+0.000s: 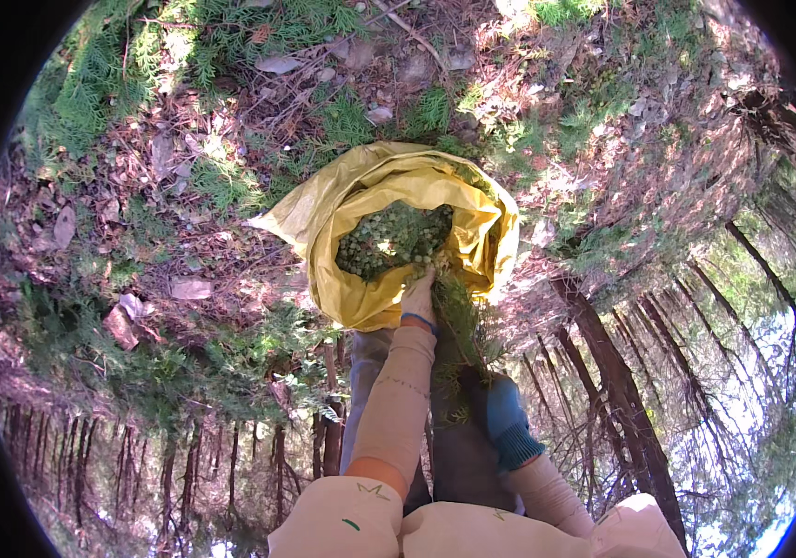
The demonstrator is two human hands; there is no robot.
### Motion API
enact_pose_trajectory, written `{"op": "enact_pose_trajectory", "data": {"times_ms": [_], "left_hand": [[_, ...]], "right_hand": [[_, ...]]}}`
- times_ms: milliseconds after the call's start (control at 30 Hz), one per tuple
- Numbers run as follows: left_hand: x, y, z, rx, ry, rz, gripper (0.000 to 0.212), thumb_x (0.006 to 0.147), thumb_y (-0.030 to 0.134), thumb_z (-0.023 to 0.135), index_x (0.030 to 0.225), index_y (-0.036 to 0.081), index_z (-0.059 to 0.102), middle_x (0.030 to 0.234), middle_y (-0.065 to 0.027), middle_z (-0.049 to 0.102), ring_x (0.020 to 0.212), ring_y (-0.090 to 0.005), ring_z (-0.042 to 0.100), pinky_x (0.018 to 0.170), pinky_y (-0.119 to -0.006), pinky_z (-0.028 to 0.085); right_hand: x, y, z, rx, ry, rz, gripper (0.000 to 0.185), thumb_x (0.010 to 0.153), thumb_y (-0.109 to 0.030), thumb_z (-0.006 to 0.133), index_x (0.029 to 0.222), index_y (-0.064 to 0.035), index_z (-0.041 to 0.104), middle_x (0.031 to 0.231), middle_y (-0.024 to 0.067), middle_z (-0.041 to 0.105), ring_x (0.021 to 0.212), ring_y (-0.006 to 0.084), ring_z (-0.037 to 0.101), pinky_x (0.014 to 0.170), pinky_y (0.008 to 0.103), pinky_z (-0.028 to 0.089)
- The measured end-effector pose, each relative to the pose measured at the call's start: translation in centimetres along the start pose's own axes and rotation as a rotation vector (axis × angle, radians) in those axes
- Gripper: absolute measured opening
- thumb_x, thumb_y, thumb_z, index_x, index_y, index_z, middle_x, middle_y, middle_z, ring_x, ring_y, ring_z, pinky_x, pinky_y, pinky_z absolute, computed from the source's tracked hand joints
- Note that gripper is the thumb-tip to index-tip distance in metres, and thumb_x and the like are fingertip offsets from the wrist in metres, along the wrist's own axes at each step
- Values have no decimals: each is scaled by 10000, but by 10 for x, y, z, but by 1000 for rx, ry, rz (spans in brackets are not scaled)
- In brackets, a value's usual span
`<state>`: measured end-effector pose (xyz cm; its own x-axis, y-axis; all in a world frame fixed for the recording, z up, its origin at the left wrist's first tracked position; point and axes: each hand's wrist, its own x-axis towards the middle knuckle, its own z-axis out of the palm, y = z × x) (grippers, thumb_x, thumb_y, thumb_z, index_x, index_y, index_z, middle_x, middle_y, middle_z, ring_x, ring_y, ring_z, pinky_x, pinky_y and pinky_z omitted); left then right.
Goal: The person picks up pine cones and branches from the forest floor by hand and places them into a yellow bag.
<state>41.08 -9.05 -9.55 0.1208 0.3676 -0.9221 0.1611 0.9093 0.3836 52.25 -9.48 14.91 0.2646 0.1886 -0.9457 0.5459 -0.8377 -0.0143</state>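
A yellow woven plastic sack [342,300] stands with its rim rolled down, holding many small green conifer cones and bits of foliage [394,240]. Over its near rim reaches my left hand [420,296], in a pale glove with a blue cuff, its fingertips by the cones and the leafy end of a conifer branch [457,314]. My right hand [506,411], in a blue knit-cuffed glove, is at the lower end of that branch, to the right of my legs. Foliage and shade hide the fingers of both hands in part.
Cut conifer sprigs [80,97], dry twigs and dead leaves litter the ground around the sack. Flat stones [190,289] lie to the left. A thick trunk [624,390] rises at the right, with many thin trunks behind; leafy undergrowth [181,370] grows at the lower left.
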Motion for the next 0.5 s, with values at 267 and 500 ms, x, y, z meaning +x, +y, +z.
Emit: {"op": "enact_pose_trajectory", "data": {"times_ms": [267, 500], "left_hand": [[-29, 67, -27, 3, -319, 269, 431, 865, 214, 624, 1258, 51, 555, 1218, -95, 611, 1029, -195, 613, 847, -297, 506], [22, 2, -30, 360, -179, -51, 217, 865, 41, 551, 1045, -57, 622, 993, -122, 661, 840, -220, 627, 725, -311, 506]], "right_hand": [[-19, -29, -4, -299, -15, -65, 206, 853, -177, 520, 889, -24, 652, 781, 230, 645, 739, 396, 632, 646, 493, 504], [-30, -21, 16, 162, 43, -86, 267, 895, -184, 490, 1048, 2, 604, 882, 216, 653, 825, 367, 638, 709, 433, 516]]}}
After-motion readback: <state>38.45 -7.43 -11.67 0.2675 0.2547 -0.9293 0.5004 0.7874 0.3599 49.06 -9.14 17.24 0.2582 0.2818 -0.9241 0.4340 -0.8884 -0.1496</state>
